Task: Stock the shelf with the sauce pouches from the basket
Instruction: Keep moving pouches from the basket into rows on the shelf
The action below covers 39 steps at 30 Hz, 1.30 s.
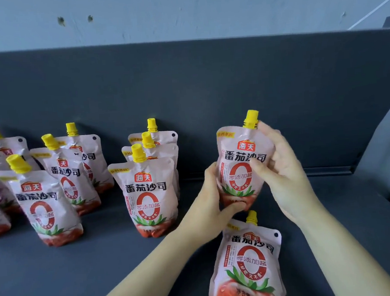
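Pink foil sat between curled fingers (234,206): the left hand (212,193) cupped the base of a pouch (242,167), and the right hand (281,164) gripped its upper right edge, fingertips beside the yellow cap (251,119). The pouch stood upright; whether its base touched the shelf (105,271) could not be told. A second pouch (247,265) stood just in front, its cap near the left fingers. A gap lay between the held pouch and a row (149,198) of three to the left, with a larger group (44,206) beyond. Bare shelf ran right to the side wall (381,156) and back to the rear wall (207,76). Labels read 海天, 番茄沙司, 零添加酱.
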{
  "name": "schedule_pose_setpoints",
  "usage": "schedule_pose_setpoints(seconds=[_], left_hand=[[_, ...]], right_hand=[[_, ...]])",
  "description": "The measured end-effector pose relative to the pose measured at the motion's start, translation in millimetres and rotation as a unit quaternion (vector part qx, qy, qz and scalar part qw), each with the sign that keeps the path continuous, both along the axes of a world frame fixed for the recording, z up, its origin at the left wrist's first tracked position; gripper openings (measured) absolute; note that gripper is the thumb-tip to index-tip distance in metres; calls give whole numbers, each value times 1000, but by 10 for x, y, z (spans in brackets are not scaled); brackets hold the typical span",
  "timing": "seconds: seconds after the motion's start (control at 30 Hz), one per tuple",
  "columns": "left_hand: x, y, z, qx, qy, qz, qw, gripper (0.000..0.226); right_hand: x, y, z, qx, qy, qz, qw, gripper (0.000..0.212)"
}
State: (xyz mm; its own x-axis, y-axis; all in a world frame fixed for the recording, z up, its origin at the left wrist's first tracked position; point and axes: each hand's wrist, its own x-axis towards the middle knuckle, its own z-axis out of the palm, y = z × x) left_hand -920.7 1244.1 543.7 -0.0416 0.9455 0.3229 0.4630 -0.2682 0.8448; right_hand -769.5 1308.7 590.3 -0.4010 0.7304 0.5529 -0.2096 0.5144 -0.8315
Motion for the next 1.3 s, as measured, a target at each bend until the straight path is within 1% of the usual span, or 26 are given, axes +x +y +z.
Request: schedule_pose_setpoints(seconds=[0.07, 0.1, 0.17, 0.23, 0.27, 0.33, 0.4, 0.43, 0.47, 0.53, 0.57, 0.6, 0.63, 0.7, 0.77, 0.8, 0.87, 0.97, 1.07, 1.17, 1.23, 1.3], left_hand=[[29, 97, -71, 0, 10, 9, 1000, 94], [43, 143, -113, 1, 22, 19, 1000, 94], [67, 203, -164, 3, 53, 42, 998, 90], [79, 226, -186, 7, 85, 61, 994, 86], [83, 226, -192, 18, 106, 75, 991, 85], [93, 217, -218, 46, 126, 102, 986, 85], [69, 236, -262, 58, 107, 122, 985, 84], [54, 246, -277, 54, 97, 134, 985, 84], [34, 258, -279, 46, 91, 144, 984, 84], [-17, 292, -278, 41, 76, 140, 986, 84], [-30, 296, -268, 41, 62, 129, 989, 81], [-38, 292, -257, 38, 50, 118, 991, 74], [-38, 276, -233, 33, 47, 118, 991, 65], [-50, 269, -172, 46, 39, 153, 986, 43], [-69, 275, -89, 89, -15, 190, 978, 24], [-84, 285, -42, 104, -46, 198, 974, 19], [-121, 330, 35, 96, -73, 204, 972, 17], [-122, 365, 47, 91, -56, 217, 970, 13], [-99, 388, 49, 85, -26, 242, 966, 12], [-139, 416, 63, 72, -32, 250, 965, 11], [-153, 390, 42, 86, -23, 239, 967, 10], [-141, 310, 17, 100, 19, 207, 973, 23]], right_hand=[[-15, 53, 3, 30, -59, -5, 998, 63], [-15, 88, -7, 37, -80, -7, 996, 63], [14, 160, -44, 15, -80, -7, 997, 59], [71, 211, -85, -20, -53, -15, 998, 56], [102, 224, -108, -27, -43, -26, 998, 57], [140, 231, -173, -27, -50, -54, 997, 70], [122, 246, -255, -21, -106, -92, 990, 82], [104, 256, -303, -19, -139, -110, 984, 81], [86, 272, -344, -17, -166, -125, 978, 74], [61, 312, -394, -11, -204, -138, 969, 49], [60, 333, -405, -10, -218, -135, 967, 38], [70, 342, -411, -13, -224, -125, 966, 31], [82, 342, -408, -15, -227, -116, 967, 29], [107, 342, -400, -7, -230, -114, 966, 31], [126, 348, -403, 9, -231, -128, 964, 32], [129, 352, -404, 9, -224, -128, 966, 32], [132, 373, -401, 1, -196, -122, 973, 28], [121, 380, -408, -12, -161, -109, 981, 21], [102, 369, -432, -17, -152, -121, 981, 21], [82, 388, -447, -27, -146, -131, 980, 22], [87, 401, -462, -39, -141, -133, 980, 22], [101, 408, -472, -44, -144, -134, 979, 24]])
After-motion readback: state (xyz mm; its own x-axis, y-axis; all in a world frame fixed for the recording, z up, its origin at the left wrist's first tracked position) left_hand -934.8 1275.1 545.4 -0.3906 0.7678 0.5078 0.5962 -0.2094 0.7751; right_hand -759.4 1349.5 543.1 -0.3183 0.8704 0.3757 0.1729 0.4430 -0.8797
